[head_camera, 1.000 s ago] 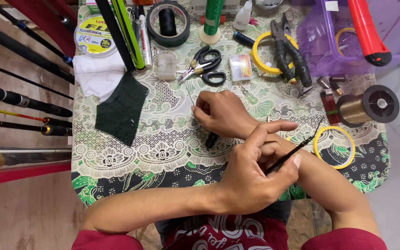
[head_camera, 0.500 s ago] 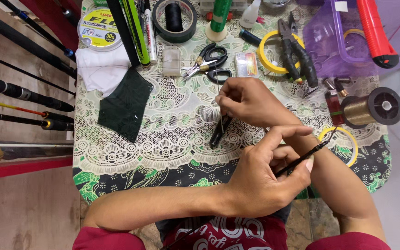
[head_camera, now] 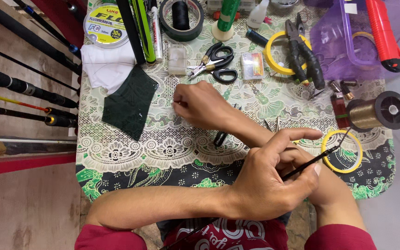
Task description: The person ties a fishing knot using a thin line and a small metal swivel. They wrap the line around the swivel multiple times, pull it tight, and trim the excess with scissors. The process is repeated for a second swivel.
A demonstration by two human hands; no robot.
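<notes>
The left hand (head_camera: 265,185) pinches a thin black rod (head_camera: 318,159) slanting up-right toward the gold spool (head_camera: 378,111); the right hand (head_camera: 200,105), arms crossed, fingers pressed together on the worktop (head_camera: 130,153).

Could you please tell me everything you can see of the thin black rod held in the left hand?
The thin black rod is slender, straight and dark, with a slightly glossy look. The left hand pinches it between thumb and fingers at the table's near edge. It slants up to the right, crossing over a yellow ring that lies on the patterned tablecloth. Its tip tapers finer near the spool of gold thread. Its lower end is hidden within the hand.
</notes>
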